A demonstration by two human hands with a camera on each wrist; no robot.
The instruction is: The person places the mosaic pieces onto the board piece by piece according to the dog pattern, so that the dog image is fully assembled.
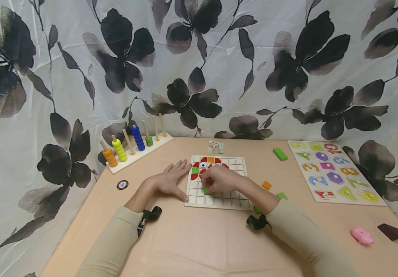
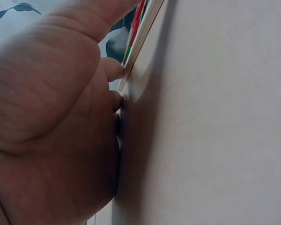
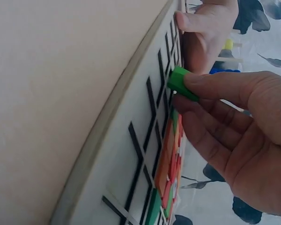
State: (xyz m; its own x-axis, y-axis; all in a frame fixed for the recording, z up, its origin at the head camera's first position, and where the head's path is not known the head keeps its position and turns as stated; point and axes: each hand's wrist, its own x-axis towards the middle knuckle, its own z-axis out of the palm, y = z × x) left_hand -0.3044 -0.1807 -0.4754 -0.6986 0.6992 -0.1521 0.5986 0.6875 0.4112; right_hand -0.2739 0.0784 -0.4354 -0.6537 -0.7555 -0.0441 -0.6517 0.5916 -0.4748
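A white grid board [image 1: 199,199] lies on the table, with red [image 1: 194,176], orange [image 1: 211,160] and green pieces along its upper part, plus an eye-patterned piece [image 1: 203,165]. Over the board's left-middle, my right hand [image 1: 222,179] pinches a small green block [image 3: 181,82] between thumb and fingertips; in the right wrist view the block is close over the black grid lines. My left hand [image 1: 168,180] rests palm down on the table, fingers spread, with thumb and fingertips at the board's left edge. Part of the pieces is hidden behind my right hand.
Left of the board stand a peg stacker [image 1: 131,156] with coloured rings and a round chip [image 1: 122,185]. A picture card [image 1: 216,147] lies behind the board. To its right are a green block [image 1: 280,154], orange block [image 1: 266,185], number puzzle [image 1: 330,184], pink toy [image 1: 362,236] and dark piece [image 1: 392,232].
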